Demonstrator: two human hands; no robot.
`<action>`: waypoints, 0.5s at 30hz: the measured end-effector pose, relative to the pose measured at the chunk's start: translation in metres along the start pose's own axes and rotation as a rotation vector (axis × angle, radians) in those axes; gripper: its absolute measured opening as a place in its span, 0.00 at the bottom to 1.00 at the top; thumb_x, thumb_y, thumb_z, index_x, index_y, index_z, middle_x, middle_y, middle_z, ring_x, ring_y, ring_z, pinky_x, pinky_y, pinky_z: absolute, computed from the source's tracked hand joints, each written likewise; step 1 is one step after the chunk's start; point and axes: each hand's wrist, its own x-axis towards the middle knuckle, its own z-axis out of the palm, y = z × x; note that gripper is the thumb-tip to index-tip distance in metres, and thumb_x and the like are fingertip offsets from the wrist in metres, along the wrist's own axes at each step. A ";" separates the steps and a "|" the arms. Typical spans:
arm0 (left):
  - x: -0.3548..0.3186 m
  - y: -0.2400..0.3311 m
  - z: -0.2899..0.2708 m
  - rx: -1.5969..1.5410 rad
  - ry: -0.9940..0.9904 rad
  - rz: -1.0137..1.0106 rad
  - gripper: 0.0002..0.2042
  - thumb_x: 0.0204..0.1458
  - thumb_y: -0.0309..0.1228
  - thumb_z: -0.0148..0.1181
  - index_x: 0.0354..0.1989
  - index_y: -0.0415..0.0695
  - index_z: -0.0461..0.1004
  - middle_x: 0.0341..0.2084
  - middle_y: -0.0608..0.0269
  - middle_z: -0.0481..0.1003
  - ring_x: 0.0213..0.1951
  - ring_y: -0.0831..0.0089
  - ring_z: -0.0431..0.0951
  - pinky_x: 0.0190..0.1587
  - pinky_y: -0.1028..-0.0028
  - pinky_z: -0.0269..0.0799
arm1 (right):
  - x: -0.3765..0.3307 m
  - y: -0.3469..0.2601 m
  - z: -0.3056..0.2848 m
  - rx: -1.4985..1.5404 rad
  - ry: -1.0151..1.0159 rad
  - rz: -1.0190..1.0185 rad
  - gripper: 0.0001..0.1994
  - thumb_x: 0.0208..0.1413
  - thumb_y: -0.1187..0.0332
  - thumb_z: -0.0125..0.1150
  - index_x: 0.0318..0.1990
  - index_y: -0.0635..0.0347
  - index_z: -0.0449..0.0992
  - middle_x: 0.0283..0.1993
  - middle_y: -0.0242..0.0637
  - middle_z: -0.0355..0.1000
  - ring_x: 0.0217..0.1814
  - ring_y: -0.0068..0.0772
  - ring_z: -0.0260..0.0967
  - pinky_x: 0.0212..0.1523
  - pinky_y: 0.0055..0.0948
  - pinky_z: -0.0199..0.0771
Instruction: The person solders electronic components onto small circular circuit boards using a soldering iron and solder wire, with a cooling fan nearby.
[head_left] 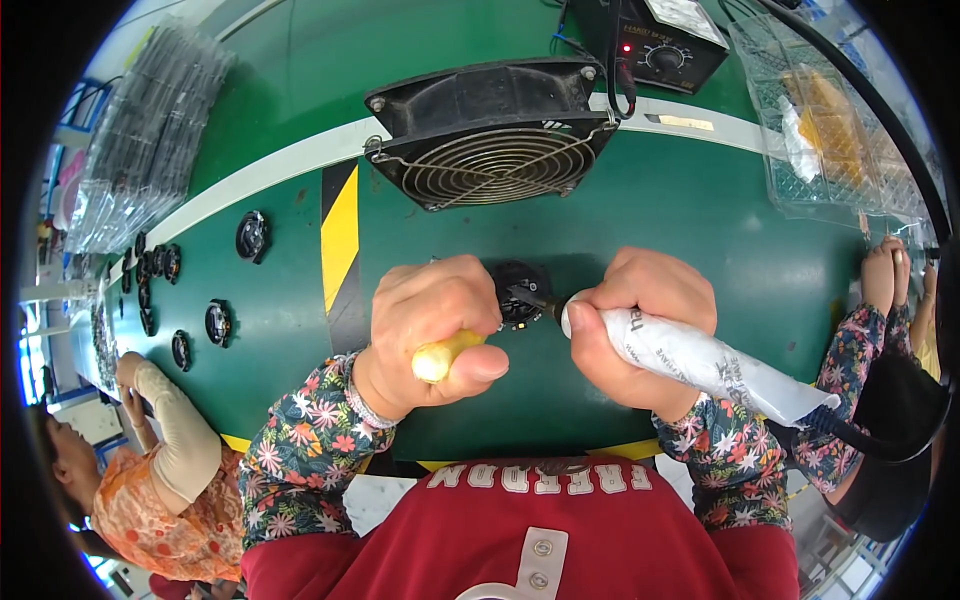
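Both hands were clenched at frame centre: left hand [432, 325] fisted round a yellow-handled tool [440, 358], right hand [640, 325] gripping a soldering iron wrapped in white tape [700, 360], its tip meeting a small black round part [520, 293] that sat on the green surface [680, 220] between the two fists. Joint looked mid-work to me, the iron on the part; finish quality not visible. At 9 o'clock, several similar black round parts [217, 322] lay along the surface; done or waiting, couldn't tell. At 10 o'clock, a stack of clear plastic trays [145, 130], contents unclear. At 2 o'clock, a clear tray [820, 120] held something yellow and white. At 12 o'clock, a black fan [490, 135], with a control box [665, 45] behind it.
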 end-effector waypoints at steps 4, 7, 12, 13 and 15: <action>0.001 0.000 -0.001 -0.007 -0.006 0.001 0.23 0.54 0.51 0.43 0.21 0.42 0.65 0.17 0.59 0.70 0.17 0.69 0.69 0.19 0.75 0.63 | -0.001 -0.001 -0.002 -0.002 0.006 0.034 0.07 0.37 0.77 0.60 0.20 0.60 0.66 0.16 0.33 0.64 0.14 0.29 0.58 0.16 0.26 0.55; 0.001 0.000 0.000 -0.027 0.010 0.003 0.22 0.53 0.50 0.45 0.21 0.42 0.65 0.16 0.59 0.70 0.17 0.69 0.69 0.19 0.75 0.63 | -0.005 -0.002 -0.003 0.003 0.029 0.065 0.06 0.39 0.77 0.59 0.21 0.60 0.66 0.17 0.35 0.63 0.15 0.29 0.58 0.17 0.26 0.56; 0.001 -0.001 -0.002 -0.041 0.020 -0.026 0.22 0.53 0.49 0.46 0.19 0.41 0.65 0.15 0.59 0.69 0.16 0.69 0.68 0.18 0.75 0.62 | -0.003 -0.004 -0.001 -0.002 0.097 0.087 0.09 0.36 0.78 0.62 0.18 0.58 0.66 0.14 0.32 0.61 0.13 0.30 0.59 0.15 0.26 0.55; 0.002 -0.001 -0.002 -0.046 0.015 -0.027 0.21 0.53 0.48 0.46 0.19 0.41 0.65 0.15 0.59 0.69 0.16 0.69 0.68 0.18 0.75 0.62 | -0.003 -0.004 -0.002 -0.017 0.105 0.096 0.08 0.36 0.78 0.62 0.18 0.59 0.66 0.15 0.32 0.61 0.13 0.30 0.59 0.15 0.26 0.55; 0.002 -0.002 -0.001 -0.050 0.016 -0.029 0.21 0.53 0.48 0.47 0.19 0.41 0.64 0.15 0.59 0.69 0.16 0.69 0.68 0.18 0.75 0.62 | -0.005 -0.006 -0.005 -0.013 0.061 0.114 0.07 0.40 0.77 0.60 0.20 0.60 0.66 0.16 0.34 0.62 0.15 0.28 0.59 0.17 0.25 0.56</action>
